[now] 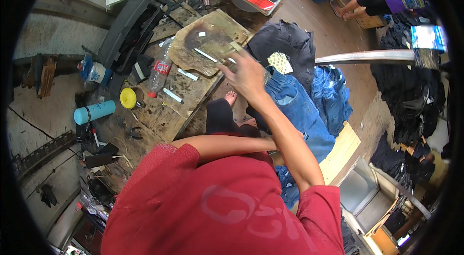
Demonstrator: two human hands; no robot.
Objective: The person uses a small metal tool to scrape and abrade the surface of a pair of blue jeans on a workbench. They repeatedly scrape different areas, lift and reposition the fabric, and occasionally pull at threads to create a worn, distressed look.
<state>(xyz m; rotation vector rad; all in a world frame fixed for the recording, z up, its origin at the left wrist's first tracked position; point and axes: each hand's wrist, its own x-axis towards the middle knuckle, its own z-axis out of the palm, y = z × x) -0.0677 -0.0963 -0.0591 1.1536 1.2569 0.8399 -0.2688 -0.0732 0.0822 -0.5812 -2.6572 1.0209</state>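
— See the right hand? It's stretched out to the near edge of that stained wooden board, fingers curled at a small pale strip right at the board's edge. Whether it's actually pinched I can't tell; the knuckles hide the fingertips.

— And the left hand?

— Not visible. That forearm is folded across the red shirt and the hand disappears behind the other arm, so its grip is anyone's guess.

— How would you handle that bit well?

— I'd say keep the wrist low and work over the board, since the edge drops straight to the jeans pile at four o'clock from the hand. Anything small that slips there is lost in the folds.

— What else is crowding it?

— A longer white strip lies on the board at nine o'clock from the hand, quite near. Farther at eight o'clock, a plastic bottle lies tilted on the worktable, then a yellow lid and a turquoise flask. The dark garment with a patterned patch sits at two o'clock.
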